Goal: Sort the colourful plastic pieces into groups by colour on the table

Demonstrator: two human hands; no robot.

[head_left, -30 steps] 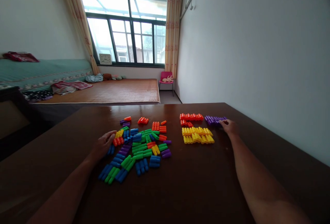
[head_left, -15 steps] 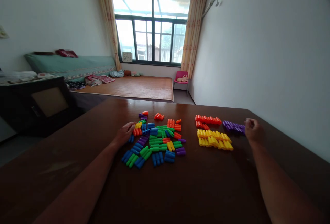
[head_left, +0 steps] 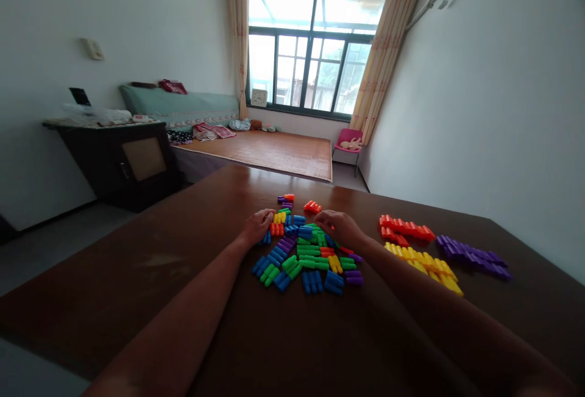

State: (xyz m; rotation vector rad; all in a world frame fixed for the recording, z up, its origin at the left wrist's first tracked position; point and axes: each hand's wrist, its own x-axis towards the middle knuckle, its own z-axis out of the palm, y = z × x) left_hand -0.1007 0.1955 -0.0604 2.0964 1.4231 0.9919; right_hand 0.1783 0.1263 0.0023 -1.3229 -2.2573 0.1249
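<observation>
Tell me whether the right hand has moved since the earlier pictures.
Yes: against the table, the right hand has gone left, from the purple blocks to the mixed-colour blocks.

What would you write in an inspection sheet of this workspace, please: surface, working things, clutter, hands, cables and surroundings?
Surface: dark brown table, glossy, with light reflected near the far edge.
Working things: mixed-colour pile of small pieces; to its right, separate orange group, yellow group and purple group.
Clutter: cloths on the bed; small items, hard to identify, on the dark cabinet.
Hands: left hand at the pile's left edge, right hand at its far right; whether either grips a piece cannot be told.
Cables: pale line high on the right wall; pipe or cable, unclear.
Surroundings: window, pink chair.
</observation>
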